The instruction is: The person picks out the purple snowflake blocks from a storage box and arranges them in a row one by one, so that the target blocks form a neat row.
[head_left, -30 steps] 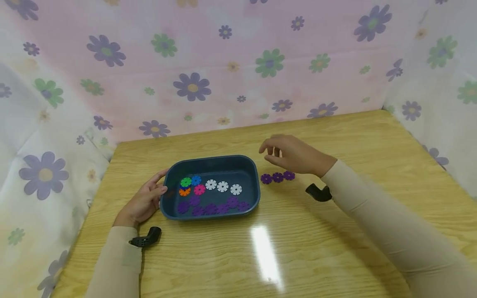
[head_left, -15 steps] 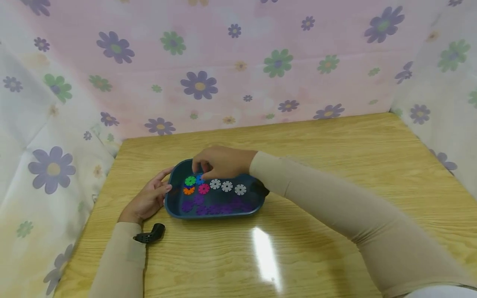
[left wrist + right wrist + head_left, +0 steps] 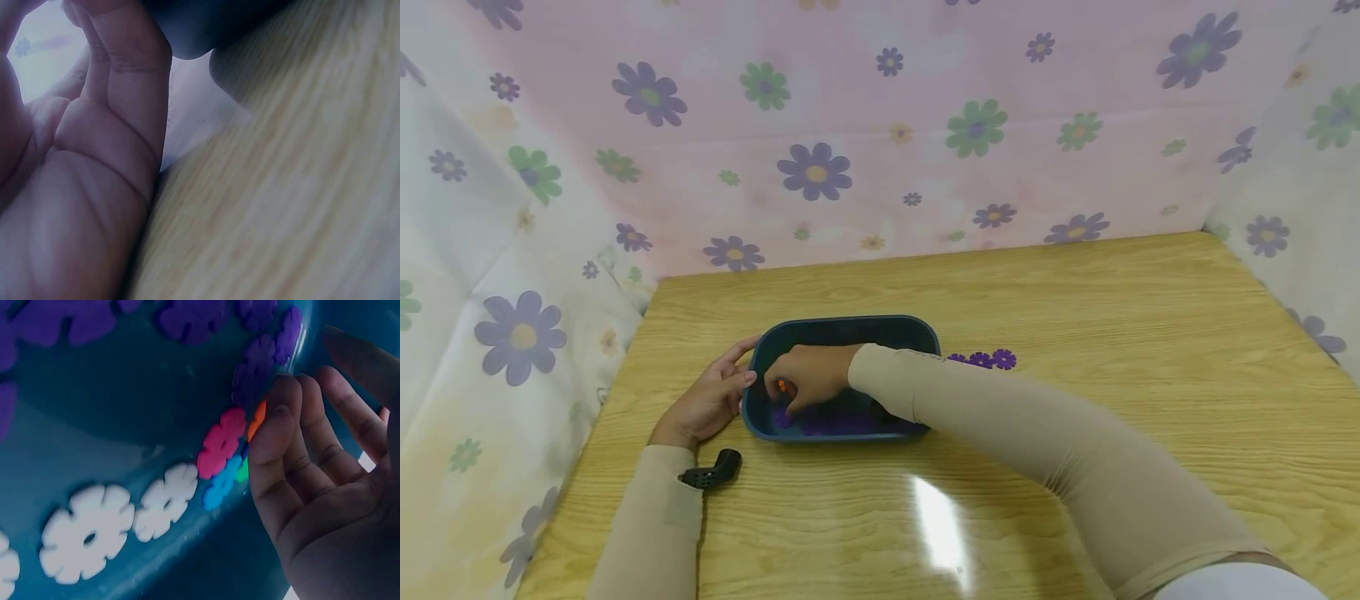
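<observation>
A dark blue tray [image 3: 842,440] stands on the wooden table. My left hand [image 3: 711,398] grips its left end, thumb at the rim and fingers along the outer wall. My right hand [image 3: 808,373] is down inside the tray at its left, fingers curved and thumb and fingertips right by an orange flower-shaped disc [image 3: 256,420]. Beside that disc lie a pink disc [image 3: 222,444], a blue disc [image 3: 221,482] and a partly covered green disc [image 3: 243,470]. White discs [image 3: 87,534] and several purple discs [image 3: 255,369] are spread on the tray's floor.
Right of the tray, a row of purple discs [image 3: 981,360] lies on the wooden table [image 3: 1075,308], partly covered by the right sleeve [image 3: 992,400]. A black wrist camera [image 3: 711,471] sticks out from the left sleeve. Flowered cloth [image 3: 850,167] hangs behind the table.
My right hand has come from beyond the purple row, left over the tray, then down among the coloured discs. The left hand stays on the tray's end. The whole view has shifted slightly.
</observation>
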Demonstrator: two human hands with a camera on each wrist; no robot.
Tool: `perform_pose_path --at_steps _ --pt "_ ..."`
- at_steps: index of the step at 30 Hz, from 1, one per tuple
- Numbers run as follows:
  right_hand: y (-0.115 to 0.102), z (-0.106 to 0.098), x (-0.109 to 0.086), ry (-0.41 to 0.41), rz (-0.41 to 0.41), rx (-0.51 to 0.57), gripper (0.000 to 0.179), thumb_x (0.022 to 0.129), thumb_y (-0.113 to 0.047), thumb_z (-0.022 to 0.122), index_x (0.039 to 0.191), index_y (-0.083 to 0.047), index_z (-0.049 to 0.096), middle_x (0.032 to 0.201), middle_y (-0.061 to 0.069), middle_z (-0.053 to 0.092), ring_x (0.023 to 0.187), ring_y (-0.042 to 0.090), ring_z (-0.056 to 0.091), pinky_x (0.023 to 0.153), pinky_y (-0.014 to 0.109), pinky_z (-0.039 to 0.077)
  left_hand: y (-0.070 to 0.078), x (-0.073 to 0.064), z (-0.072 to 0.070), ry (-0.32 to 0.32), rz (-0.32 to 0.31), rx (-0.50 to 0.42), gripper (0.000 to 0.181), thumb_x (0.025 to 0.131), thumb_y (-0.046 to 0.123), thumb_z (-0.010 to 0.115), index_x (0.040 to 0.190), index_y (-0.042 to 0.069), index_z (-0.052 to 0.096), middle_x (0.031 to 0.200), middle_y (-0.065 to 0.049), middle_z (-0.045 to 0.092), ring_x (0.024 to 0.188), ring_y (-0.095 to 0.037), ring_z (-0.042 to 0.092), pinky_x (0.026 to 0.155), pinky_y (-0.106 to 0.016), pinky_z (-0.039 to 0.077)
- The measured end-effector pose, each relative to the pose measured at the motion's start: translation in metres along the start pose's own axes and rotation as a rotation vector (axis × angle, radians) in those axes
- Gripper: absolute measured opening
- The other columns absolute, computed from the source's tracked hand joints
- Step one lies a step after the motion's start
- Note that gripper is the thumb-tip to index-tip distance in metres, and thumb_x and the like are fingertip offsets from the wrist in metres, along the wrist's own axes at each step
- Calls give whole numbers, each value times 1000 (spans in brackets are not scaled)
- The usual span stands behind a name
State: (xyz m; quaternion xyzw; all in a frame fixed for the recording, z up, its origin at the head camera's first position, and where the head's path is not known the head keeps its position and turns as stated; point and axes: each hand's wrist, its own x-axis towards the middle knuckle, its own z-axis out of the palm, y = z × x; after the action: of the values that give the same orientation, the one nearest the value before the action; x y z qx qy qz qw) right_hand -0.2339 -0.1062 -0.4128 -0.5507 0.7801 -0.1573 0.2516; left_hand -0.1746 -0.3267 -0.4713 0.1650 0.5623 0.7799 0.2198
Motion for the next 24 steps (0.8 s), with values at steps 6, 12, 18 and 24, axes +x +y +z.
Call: perform_pose_path --at_steps 6,12,18,24 --pt "5 9 7 -9 7 -16 29 86 -26 80 109 -15 67 94 -5 66 81 6 60 73 17 48 -1 2 0 -4 12 -11 48 105 -1 39 147 23 36 111 3 68 83 -6 68 67 -20 56" --pt "5 12 7 -6 39 -36 28 86 -25 81 108 -15 67 92 -5 66 79 7 59 71 18 48 -1 3 -1 11 0 8 48 105 0 41 147 24 35 111 4 68 81 -5 67 65 -19 55" --pt "0 13 6 5 52 -37 27 87 -22 80 107 -13 66 90 -4 64 76 7 56 68 18 46 -1 1 -1 22 -7 7 49 105 -1 40 147 24 34 112 4 68 84 -5 68 68 -20 57" --pt "-8 11 5 -17 72 -49 28 88 -20 79 109 -10 64 97 -2 64 81 8 54 72 18 45 -2 0 0 28 -11 7 49 105 -1 40 147 24 34 112 4 68 84 -5 68 67 -20 56"
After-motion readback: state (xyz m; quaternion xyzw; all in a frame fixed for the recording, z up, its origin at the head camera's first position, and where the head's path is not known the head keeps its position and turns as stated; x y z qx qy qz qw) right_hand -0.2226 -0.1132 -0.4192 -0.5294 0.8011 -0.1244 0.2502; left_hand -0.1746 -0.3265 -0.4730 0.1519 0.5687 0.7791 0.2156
